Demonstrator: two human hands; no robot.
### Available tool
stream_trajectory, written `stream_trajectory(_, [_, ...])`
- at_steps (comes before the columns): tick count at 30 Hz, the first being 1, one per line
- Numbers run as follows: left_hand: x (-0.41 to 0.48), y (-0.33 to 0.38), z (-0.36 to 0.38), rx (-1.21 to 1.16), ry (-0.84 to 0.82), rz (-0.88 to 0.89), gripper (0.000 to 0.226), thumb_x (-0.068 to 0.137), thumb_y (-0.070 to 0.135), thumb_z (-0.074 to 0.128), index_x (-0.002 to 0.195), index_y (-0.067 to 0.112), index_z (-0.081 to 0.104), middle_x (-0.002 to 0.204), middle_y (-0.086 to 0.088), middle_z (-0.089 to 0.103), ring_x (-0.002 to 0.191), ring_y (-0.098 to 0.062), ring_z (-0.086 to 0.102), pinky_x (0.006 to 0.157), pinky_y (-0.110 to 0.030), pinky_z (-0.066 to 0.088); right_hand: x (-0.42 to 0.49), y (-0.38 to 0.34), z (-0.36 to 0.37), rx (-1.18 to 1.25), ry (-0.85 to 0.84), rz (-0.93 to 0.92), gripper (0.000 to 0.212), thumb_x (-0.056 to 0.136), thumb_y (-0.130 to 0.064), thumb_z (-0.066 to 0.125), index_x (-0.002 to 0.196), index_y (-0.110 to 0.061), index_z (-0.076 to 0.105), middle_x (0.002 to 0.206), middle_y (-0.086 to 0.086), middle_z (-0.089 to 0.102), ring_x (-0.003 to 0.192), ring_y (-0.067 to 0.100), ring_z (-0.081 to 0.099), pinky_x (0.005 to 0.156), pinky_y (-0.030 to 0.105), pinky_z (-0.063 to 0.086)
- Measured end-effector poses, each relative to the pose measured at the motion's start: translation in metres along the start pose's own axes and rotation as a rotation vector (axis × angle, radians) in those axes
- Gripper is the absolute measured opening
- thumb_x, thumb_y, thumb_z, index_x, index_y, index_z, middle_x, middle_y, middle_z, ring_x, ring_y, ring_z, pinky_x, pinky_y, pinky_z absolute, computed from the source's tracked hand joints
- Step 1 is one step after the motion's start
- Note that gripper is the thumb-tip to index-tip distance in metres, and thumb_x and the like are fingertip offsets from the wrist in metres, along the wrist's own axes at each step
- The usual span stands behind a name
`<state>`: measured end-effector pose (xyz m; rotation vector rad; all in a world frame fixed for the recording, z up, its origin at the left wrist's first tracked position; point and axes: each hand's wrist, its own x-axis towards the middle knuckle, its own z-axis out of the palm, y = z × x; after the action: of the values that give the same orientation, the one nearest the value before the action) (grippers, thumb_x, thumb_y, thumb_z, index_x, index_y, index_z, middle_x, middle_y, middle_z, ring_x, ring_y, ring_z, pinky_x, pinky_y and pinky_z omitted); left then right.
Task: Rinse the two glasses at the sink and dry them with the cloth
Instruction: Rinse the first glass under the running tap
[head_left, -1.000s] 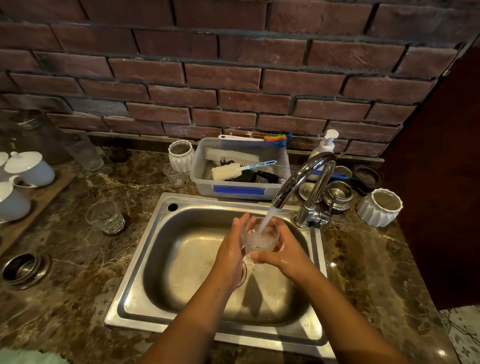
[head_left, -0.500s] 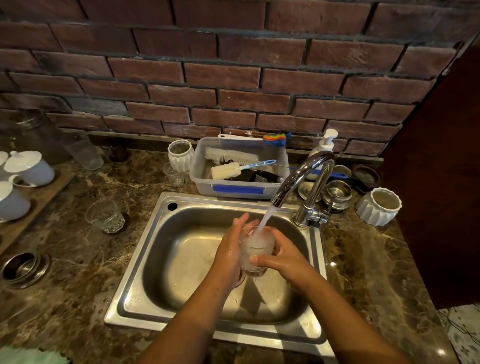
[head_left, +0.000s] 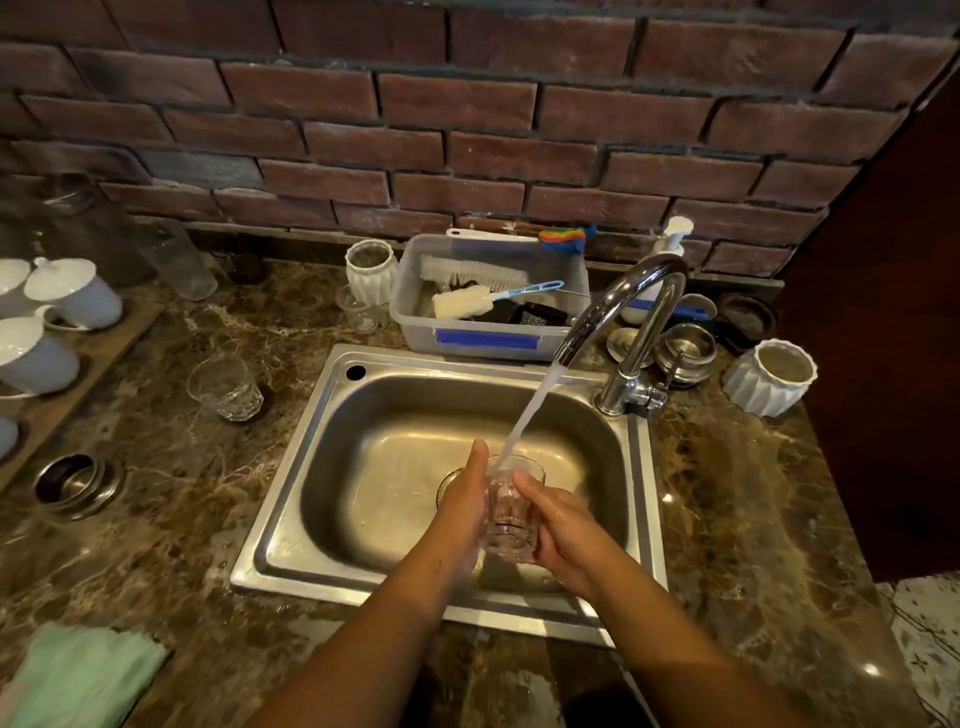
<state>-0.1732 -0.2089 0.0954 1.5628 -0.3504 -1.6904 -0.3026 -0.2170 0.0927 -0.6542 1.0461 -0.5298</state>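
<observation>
A clear ribbed glass (head_left: 511, 512) stands upright over the steel sink (head_left: 291, 499), and water from the chrome tap (head_left: 621, 317) runs into its mouth. My left hand (head_left: 462, 501) presses flat against its left side. My right hand (head_left: 563, 525) wraps its right side, thumb on the rim. A second clear glass (head_left: 224, 387) rests on the marble counter left of the sink. A pale green cloth (head_left: 78, 675) lies at the counter's near left corner.
A plastic tub (head_left: 488, 340) with brushes sits behind the sink. White ribbed pots (head_left: 771, 376) and steel cups (head_left: 685, 351) stand by the tap. White lidded cups (head_left: 72, 296) on a wooden tray occupy the far left. A steel ring (head_left: 78, 486) lies on the counter.
The glass and both hands have moved lower and nearer to me in the sink. The glass was tipped half a second ago and is upright now. Water keeps running.
</observation>
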Motion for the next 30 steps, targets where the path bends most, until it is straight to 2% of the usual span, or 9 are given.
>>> stream_trajectory(3, [-0.006,-0.012,-0.003,-0.009,0.006,-0.059,0.067,0.101,0.064,0.030,0.116,0.014,0.071,0.099,-0.016,0.079,0.089,-0.030,0.077,0.083,-0.042,0.060,-0.005,0.008,0.000,-0.011,0.038,0.070,0.057,0.077,-0.049,0.070,0.116,-0.006,0.069,0.112,0.022,0.073,0.108,0.038,0.069,0.097,0.054,0.053])
stream_trajectory(10, [-0.022,-0.033,-0.010,-0.031,0.059,-0.113,0.064,0.100,0.066,0.035,0.118,0.015,0.068,0.110,-0.019,0.076,0.104,-0.041,0.072,0.097,-0.058,0.054,-0.017,0.026,0.005,-0.004,0.076,0.180,0.073,0.060,-0.053,0.077,0.115,-0.007,0.069,0.108,0.020,0.074,0.095,0.033,0.073,0.073,0.041,0.062])
stream_trajectory(14, [-0.027,-0.037,-0.014,-0.051,0.049,-0.114,0.065,0.099,0.066,0.037,0.117,0.013,0.069,0.109,-0.021,0.076,0.104,-0.041,0.072,0.100,-0.062,0.051,-0.022,0.031,0.009,0.008,0.062,0.188,0.078,0.056,-0.054,0.079,0.118,-0.008,0.067,0.106,0.019,0.075,0.093,0.032,0.074,0.068,0.040,0.062])
stream_trajectory(17, [-0.029,-0.037,-0.015,-0.050,0.037,-0.106,0.067,0.099,0.067,0.036,0.119,0.012,0.068,0.107,-0.022,0.076,0.103,-0.041,0.072,0.098,-0.060,0.053,-0.026,0.029,0.012,0.009,0.064,0.171,0.075,0.056,-0.052,0.079,0.117,-0.009,0.067,0.105,0.018,0.076,0.093,0.033,0.074,0.069,0.042,0.062])
stream_trajectory(20, [-0.030,-0.037,-0.017,-0.060,0.001,-0.086,0.067,0.097,0.069,0.037,0.122,0.014,0.067,0.111,-0.020,0.076,0.102,-0.040,0.073,0.097,-0.060,0.054,-0.031,0.026,0.016,-0.005,0.072,0.141,0.068,0.061,-0.049,0.079,0.115,-0.009,0.067,0.107,0.019,0.075,0.098,0.035,0.073,0.079,0.047,0.061])
stream_trajectory(23, [-0.039,-0.033,-0.023,-0.075,-0.031,-0.047,0.062,0.099,0.066,0.037,0.121,0.016,0.067,0.112,-0.018,0.076,0.103,-0.038,0.072,0.095,-0.055,0.055,-0.036,0.023,0.021,-0.030,0.071,0.101,0.044,0.080,-0.036,0.077,0.111,-0.007,0.068,0.104,0.019,0.076,0.099,0.036,0.072,0.089,0.053,0.057])
stream_trajectory(25, [-0.046,-0.034,-0.031,-0.063,-0.049,-0.007,0.062,0.100,0.064,0.035,0.124,0.016,0.066,0.111,-0.018,0.076,0.109,-0.037,0.070,0.099,-0.055,0.053,-0.040,0.022,0.026,-0.077,0.067,0.064,0.036,0.085,-0.029,0.076,0.112,-0.006,0.067,0.100,0.016,0.077,0.096,0.034,0.073,0.091,0.054,0.056])
stream_trajectory(27, [-0.056,-0.033,-0.044,-0.050,-0.072,0.045,0.059,0.103,0.059,0.032,0.124,0.015,0.065,0.112,-0.016,0.076,0.112,-0.034,0.069,0.099,-0.052,0.054,-0.041,0.021,0.036,-0.173,0.081,0.009,0.045,0.082,-0.027,0.079,0.119,-0.010,0.062,0.104,0.014,0.076,0.096,0.030,0.074,0.089,0.051,0.058])
stream_trajectory(30, [-0.072,-0.033,-0.074,-0.012,-0.098,0.137,0.044,0.107,0.044,0.037,0.120,0.014,0.066,0.114,-0.014,0.075,0.105,-0.028,0.072,0.080,-0.043,0.059,-0.041,0.014,0.057,-0.318,0.072,-0.051,0.062,0.073,-0.028,0.085,0.126,-0.018,0.054,0.114,0.013,0.071,0.100,0.030,0.072,0.085,0.044,0.059])
